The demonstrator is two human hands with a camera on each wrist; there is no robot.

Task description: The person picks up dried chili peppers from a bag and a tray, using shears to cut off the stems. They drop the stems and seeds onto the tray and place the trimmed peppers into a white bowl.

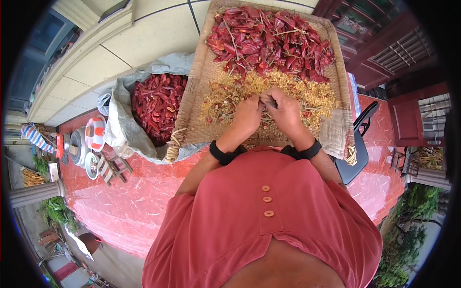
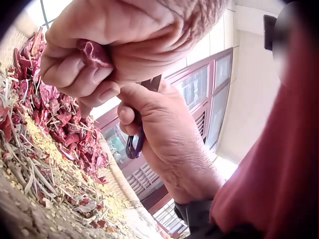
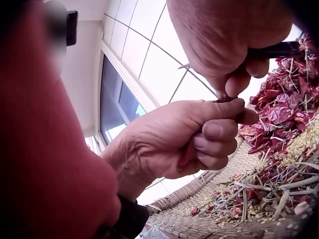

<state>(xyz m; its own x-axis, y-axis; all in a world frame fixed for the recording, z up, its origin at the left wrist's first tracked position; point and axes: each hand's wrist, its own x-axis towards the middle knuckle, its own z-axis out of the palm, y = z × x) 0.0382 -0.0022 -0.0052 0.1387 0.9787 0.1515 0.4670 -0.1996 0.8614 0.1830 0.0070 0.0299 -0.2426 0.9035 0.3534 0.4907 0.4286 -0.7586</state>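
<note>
My left hand [image 1: 247, 116] grips a dried red chili [image 2: 94, 54], whose end shows between the curled fingers in the left wrist view. My right hand [image 1: 286, 116] holds a small blade [image 2: 151, 83] by its dark handle [image 3: 274, 50]. The fingertips of both hands meet over a woven tray [image 1: 198, 67]. Below them on the tray lie yellow seeds [image 1: 314, 93] and bits of dry stem [image 3: 300, 182]. Beyond the hands, opened, flattened red chilies [image 1: 269, 41] form a pile at the tray's far side.
Left of the tray stands a grey-white sack [image 1: 117, 113] with whole dried red chilies [image 1: 156, 103] in it. A black chair [image 1: 355, 161] is at the right. Small wooden stools [image 1: 111, 169] and a basin [image 1: 92, 165] stand on the red floor to the left.
</note>
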